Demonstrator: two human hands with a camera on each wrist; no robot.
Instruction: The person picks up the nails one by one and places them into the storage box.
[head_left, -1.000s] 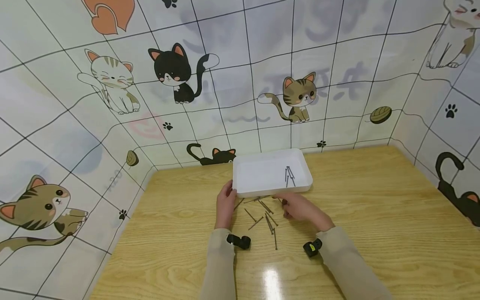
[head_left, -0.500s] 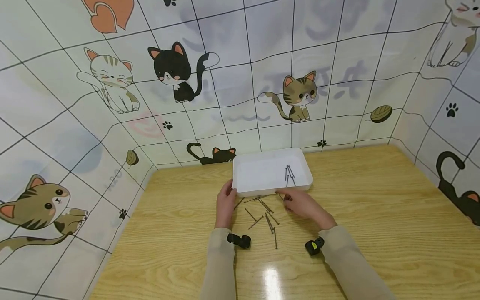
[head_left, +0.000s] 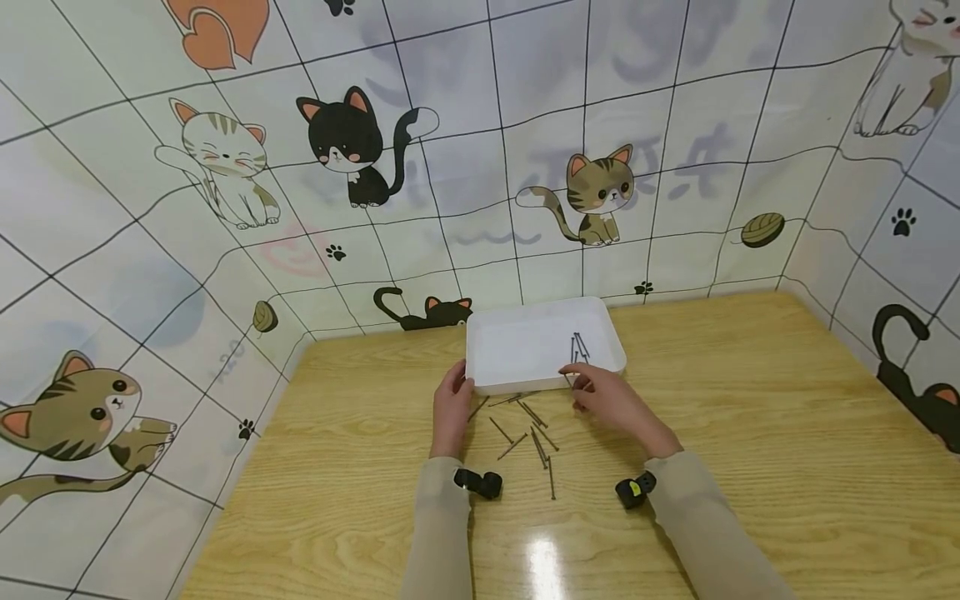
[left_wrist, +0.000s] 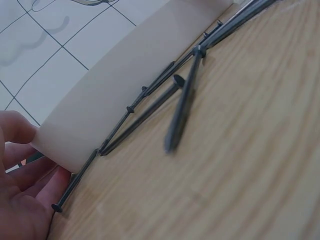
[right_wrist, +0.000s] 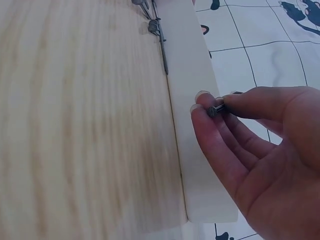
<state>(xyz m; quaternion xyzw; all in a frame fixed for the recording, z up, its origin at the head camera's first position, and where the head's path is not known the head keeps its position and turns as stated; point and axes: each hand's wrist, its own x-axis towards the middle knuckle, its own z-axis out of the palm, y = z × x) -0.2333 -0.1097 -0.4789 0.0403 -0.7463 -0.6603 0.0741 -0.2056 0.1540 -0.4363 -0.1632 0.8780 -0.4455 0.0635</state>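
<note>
A white tray [head_left: 517, 350] stands at the back of the table, with several nails [head_left: 576, 346] lying inside near its right end. My left hand [head_left: 452, 408] holds the tray's front left corner; the left wrist view shows the thumb and fingers around that corner [left_wrist: 60, 150]. Between thumb and fingertips my right hand [head_left: 611, 404] pinches a nail [right_wrist: 216, 109], its head showing in the right wrist view. That hand is at the tray's front wall, right of the middle, with its fingertips at rim height. Several loose nails [head_left: 538, 446] lie on the table between the hands.
The wood-grain table [head_left: 337, 500] runs up to a wall sheet [head_left: 480, 150] printed with cats and grid lines. Some loose nails [left_wrist: 150, 107] lie along the foot of the tray's front wall. Black cameras sit on both wrists.
My right hand has lifted the nail from the table by the tray's front wall up to its rim, moving slightly right. My left hand and the tray have stayed put.
</note>
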